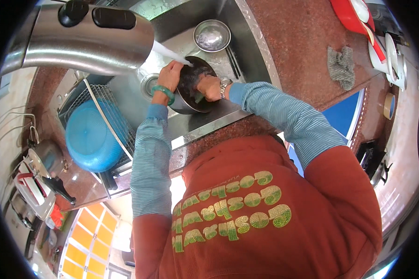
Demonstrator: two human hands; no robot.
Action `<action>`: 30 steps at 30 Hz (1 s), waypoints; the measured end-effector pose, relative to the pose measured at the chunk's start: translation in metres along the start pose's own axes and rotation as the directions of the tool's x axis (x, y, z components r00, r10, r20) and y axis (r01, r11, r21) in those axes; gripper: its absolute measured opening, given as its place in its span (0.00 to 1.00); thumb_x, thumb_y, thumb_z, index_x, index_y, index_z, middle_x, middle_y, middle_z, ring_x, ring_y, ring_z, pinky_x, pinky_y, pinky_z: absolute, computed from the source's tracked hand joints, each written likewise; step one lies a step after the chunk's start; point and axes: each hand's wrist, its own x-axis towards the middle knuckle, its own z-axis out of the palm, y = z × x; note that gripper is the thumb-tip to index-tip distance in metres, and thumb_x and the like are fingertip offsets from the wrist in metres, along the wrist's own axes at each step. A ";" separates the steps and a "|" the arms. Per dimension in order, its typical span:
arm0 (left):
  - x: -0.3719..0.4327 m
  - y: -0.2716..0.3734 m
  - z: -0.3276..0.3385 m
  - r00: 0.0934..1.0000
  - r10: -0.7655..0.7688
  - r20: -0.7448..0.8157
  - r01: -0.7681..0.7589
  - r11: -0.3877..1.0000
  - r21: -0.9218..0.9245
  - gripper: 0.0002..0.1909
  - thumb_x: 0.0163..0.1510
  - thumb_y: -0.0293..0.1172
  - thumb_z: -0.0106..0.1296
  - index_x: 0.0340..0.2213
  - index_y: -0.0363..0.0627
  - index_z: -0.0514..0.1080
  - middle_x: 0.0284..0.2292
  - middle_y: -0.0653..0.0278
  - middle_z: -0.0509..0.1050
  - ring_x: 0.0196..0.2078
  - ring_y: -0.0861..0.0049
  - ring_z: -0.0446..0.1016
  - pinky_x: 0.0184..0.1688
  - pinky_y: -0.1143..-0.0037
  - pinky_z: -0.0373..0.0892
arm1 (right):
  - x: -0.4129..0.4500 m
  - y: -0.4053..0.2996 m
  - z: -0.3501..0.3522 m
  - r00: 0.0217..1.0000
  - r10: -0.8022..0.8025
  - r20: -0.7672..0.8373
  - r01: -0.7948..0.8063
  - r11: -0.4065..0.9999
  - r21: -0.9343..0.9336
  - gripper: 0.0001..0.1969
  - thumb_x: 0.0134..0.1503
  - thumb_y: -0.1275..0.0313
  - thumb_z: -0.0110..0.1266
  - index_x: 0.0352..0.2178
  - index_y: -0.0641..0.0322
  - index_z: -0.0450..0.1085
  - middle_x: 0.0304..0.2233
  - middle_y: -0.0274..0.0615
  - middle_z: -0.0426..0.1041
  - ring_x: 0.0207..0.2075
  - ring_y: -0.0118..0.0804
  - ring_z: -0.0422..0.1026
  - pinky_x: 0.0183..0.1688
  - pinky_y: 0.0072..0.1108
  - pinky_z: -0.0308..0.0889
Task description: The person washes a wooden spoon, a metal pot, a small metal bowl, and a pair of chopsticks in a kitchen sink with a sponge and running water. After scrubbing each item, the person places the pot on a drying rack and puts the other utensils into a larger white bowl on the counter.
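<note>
My left hand (170,77), with a green bangle at the wrist, grips the rim of a dark round pan (186,87) tilted in the stainless steel sink. Inside the pan is my right hand (209,87), a watch at its wrist; a greenish piece, perhaps a scouring pad, shows by its fingers, which are partly hidden. Water (169,52) runs from the metal faucet (90,38) into the pan. Beyond the pan stands a metal bowl (212,36) holding water, and a pair of dark chopsticks (233,62) lies beside it.
Left of the hands, a blue plastic basin (94,136) rests on a wire rack (103,96). A sink drain (149,86) lies by my left hand. On the right counter are a grey cloth (341,67) and a red container (349,15) with utensils. The large faucet hangs close at upper left.
</note>
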 end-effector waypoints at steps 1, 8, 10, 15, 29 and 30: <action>0.001 -0.002 0.002 1.000 -0.001 0.000 0.001 1.000 0.003 0.21 0.46 0.43 0.39 0.36 0.40 0.68 0.31 0.51 0.71 0.37 0.64 0.69 0.41 0.76 0.60 | 0.003 -0.003 -0.004 1.000 -0.001 -0.001 0.001 1.000 0.002 0.17 0.35 0.75 0.46 0.31 0.67 0.69 0.24 0.55 0.70 0.26 0.50 0.71 0.32 0.34 0.65; 0.004 -0.003 0.000 0.995 0.094 0.017 -0.096 0.988 0.122 0.20 0.48 0.42 0.33 0.32 0.41 0.68 0.32 0.48 0.70 0.38 0.55 0.67 0.40 0.72 0.61 | 0.028 -0.006 -0.028 0.966 0.123 0.229 -0.201 -0.206 0.958 0.13 0.38 0.84 0.47 0.31 0.69 0.65 0.18 0.42 0.68 0.22 0.34 0.70 0.23 0.22 0.65; 0.008 -0.004 -0.003 0.998 0.044 0.054 -0.053 0.984 0.170 0.20 0.48 0.42 0.33 0.32 0.40 0.68 0.32 0.47 0.70 0.37 0.55 0.67 0.40 0.72 0.61 | 0.039 -0.002 -0.027 0.856 0.502 0.128 -0.008 -0.235 0.972 0.08 0.39 0.81 0.49 0.26 0.68 0.67 0.17 0.45 0.69 0.20 0.39 0.70 0.23 0.25 0.65; 0.004 0.002 0.001 0.997 0.054 0.047 -0.058 0.993 0.104 0.22 0.48 0.45 0.34 0.34 0.40 0.68 0.33 0.46 0.69 0.38 0.54 0.67 0.41 0.72 0.60 | 0.030 0.014 0.006 0.919 0.323 -0.224 -0.254 0.923 0.288 0.05 0.36 0.76 0.51 0.18 0.68 0.68 0.20 0.56 0.68 0.25 0.53 0.69 0.28 0.31 0.66; 0.009 -0.010 -0.002 0.999 0.026 0.019 -0.029 0.979 0.199 0.27 0.50 0.49 0.28 0.35 0.39 0.67 0.37 0.43 0.67 0.42 0.50 0.64 0.45 0.69 0.58 | 0.030 0.004 -0.005 0.849 0.468 -0.246 -0.350 0.846 0.402 0.05 0.39 0.76 0.52 0.20 0.69 0.69 0.23 0.51 0.71 0.27 0.47 0.72 0.27 0.30 0.66; 0.010 -0.014 0.000 0.999 0.026 0.018 -0.029 0.980 0.197 0.27 0.50 0.49 0.28 0.35 0.39 0.67 0.37 0.43 0.67 0.42 0.50 0.64 0.45 0.69 0.58 | 0.025 0.001 -0.003 0.929 0.359 -0.088 -0.331 0.914 0.235 0.06 0.39 0.76 0.51 0.19 0.70 0.68 0.24 0.57 0.69 0.29 0.53 0.70 0.29 0.32 0.67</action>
